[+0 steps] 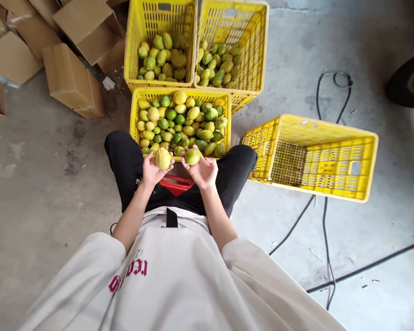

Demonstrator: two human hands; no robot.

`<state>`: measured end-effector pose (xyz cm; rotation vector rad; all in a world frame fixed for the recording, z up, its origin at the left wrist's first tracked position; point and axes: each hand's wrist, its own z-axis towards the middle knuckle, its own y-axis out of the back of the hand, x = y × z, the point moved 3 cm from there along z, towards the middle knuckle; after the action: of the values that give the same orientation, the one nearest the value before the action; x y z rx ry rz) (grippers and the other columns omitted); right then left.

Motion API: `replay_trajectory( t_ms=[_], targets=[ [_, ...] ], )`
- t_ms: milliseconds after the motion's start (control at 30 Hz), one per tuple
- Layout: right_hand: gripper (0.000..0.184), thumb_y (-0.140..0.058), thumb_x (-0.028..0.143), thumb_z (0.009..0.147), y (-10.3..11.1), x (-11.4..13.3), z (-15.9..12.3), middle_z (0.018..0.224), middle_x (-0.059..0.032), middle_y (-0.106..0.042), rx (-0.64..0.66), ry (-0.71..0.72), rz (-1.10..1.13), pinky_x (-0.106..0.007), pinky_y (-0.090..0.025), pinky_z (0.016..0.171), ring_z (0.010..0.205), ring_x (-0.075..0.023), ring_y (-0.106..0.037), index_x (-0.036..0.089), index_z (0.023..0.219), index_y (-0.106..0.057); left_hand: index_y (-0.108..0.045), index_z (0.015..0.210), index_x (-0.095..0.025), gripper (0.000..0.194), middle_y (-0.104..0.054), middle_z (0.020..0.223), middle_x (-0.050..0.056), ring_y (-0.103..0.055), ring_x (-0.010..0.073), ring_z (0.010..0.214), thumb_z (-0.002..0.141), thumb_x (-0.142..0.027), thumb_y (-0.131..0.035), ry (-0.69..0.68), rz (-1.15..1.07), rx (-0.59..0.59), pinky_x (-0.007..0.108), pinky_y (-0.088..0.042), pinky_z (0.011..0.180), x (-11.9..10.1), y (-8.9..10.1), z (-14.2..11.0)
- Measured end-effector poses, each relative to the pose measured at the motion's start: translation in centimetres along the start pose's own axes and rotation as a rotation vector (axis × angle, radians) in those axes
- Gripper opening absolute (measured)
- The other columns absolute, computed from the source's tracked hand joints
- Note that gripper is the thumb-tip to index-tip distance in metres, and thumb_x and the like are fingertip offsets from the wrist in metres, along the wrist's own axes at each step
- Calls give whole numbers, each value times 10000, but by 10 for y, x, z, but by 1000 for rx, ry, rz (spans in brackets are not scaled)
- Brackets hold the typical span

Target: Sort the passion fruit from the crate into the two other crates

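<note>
A yellow lemon (163, 158) rests in my left hand (152, 172), palm up with the fingers curled around it. My right hand (204, 173) holds a greener lemon (192, 156) against its fingers, the thumb side toward the viewer's right. Both hands are over my lap, at the near edge of a yellow crate (134, 120) filled with yellow and green lemons (179, 120). The two held fruits are a short gap apart. Below the hands, part of a red plastic seat (177, 185) shows between my legs.
Two yellow crates (159, 7) (264, 46) with more lemons stand behind the near one. At right, a yellow crate (338, 177) stands with no fruit visible. Cardboard boxes (72, 80) lie at upper left. Black cables (326, 230) cross the floor near a tire (409, 80).
</note>
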<state>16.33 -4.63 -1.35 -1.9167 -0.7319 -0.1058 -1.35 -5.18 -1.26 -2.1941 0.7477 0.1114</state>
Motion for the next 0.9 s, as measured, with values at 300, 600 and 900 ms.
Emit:
replay_trajectory(
  t_ms=[300,600,900],
  targets=[
    [183,-803,373,872,28,-6,17,905,2,-748,-172,-56,152,-260,-698,691,838,-164,-728,290,1006,-711,-720,1338,-241,336,-804,1068,89,-799,241,918,1034,-317,-597,64,72,-50,335,-635,803,9,4,2],
    [275,-657,408,950,14,-1,10,1209,-28,-800,-22,-42,127,-340,-708,775,1020,-207,-765,298,1196,-714,-696,1400,-192,449,-819,1073,116,-786,214,826,1099,-345,-400,25,-24,3,289,-609,683,7,-1,3],
    [301,-701,384,969,22,-10,15,1044,-14,-805,-19,-148,131,-396,-717,933,997,-201,-788,284,1252,-693,-693,1467,-202,474,-819,1057,89,-803,223,987,1129,-270,-368,-35,-21,-65,295,-639,801,7,-3,5]
  ],
)
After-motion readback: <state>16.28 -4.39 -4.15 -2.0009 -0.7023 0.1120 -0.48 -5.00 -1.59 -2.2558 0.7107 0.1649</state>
